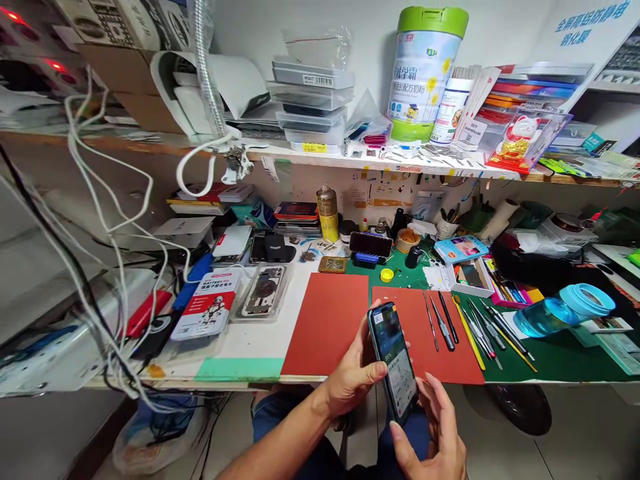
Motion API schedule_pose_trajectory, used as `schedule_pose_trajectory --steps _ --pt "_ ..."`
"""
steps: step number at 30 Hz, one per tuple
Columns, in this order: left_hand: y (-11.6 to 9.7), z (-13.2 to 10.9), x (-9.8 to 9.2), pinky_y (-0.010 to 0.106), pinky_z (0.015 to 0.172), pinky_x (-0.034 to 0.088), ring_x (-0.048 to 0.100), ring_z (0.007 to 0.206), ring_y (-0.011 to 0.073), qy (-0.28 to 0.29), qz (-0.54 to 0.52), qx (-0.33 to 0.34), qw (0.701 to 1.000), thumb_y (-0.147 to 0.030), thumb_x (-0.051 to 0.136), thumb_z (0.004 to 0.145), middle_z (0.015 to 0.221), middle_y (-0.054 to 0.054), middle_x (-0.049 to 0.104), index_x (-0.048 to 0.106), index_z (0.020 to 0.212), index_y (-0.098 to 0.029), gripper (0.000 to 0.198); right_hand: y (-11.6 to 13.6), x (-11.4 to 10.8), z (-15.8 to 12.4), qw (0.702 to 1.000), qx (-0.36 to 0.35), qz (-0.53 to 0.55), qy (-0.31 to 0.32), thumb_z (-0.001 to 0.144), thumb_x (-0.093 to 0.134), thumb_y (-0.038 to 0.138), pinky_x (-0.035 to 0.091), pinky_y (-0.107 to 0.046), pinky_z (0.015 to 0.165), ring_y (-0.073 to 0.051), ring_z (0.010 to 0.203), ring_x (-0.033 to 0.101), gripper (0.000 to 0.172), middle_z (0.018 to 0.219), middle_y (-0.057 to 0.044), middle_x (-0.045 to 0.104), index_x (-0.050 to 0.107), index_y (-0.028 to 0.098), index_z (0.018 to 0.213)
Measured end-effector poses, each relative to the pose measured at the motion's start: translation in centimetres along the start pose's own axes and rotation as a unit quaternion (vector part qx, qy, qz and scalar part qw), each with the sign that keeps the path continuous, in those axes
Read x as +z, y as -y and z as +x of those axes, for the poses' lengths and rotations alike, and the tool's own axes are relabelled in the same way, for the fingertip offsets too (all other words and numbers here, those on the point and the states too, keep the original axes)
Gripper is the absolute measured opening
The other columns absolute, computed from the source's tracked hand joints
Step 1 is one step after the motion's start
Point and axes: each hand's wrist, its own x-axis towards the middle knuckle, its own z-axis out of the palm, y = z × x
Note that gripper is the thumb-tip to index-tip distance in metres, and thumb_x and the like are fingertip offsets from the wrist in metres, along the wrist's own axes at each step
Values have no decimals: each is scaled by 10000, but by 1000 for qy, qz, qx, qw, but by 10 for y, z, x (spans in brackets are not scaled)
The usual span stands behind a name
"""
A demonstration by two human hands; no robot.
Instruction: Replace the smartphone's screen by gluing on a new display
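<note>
A dark smartphone (394,360) with its screen lit is held over the front edge of the workbench. My left hand (353,373) wraps round the phone's left side and back, fingers closed on it. My right hand (437,433) cups the phone's lower right end, thumb by the bottom edge. Just beyond the phone lie two red mats (327,320) on the bench. A row of screwdrivers and tweezers (443,327) rests on the right mat and the green mat (555,360).
White cables (107,220) hang at the left. A battery box (210,307) and a phone back housing (263,290) lie left of the mats. A blue bottle (565,310) lies on its side at the right. A shelf (350,160) above holds a milk powder tin (425,70).
</note>
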Motion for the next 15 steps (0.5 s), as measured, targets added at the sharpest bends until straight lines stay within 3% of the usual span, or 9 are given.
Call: schedule_pose_trajectory --steps 7,15 --pt "-6 -16 -6 586 1149 459 667 1329 385 26 -40 52 998 -440 976 719 1425 140 703 266 1694 -414 1206 21 17 -17 981 -140 -101 -90 890 771 561 698 -466 814 -376 1025 804 829 1239 -194 766 518 138 1557" --pt "-9 -33 -15 645 1168 421 631 1371 436 48 -35 47 997 -457 968 678 1524 159 615 301 1679 -423 1204 38 25 -22 969 -211 -65 -113 900 762 454 681 -507 806 -387 998 786 755 1165 -194 752 533 124 1540"
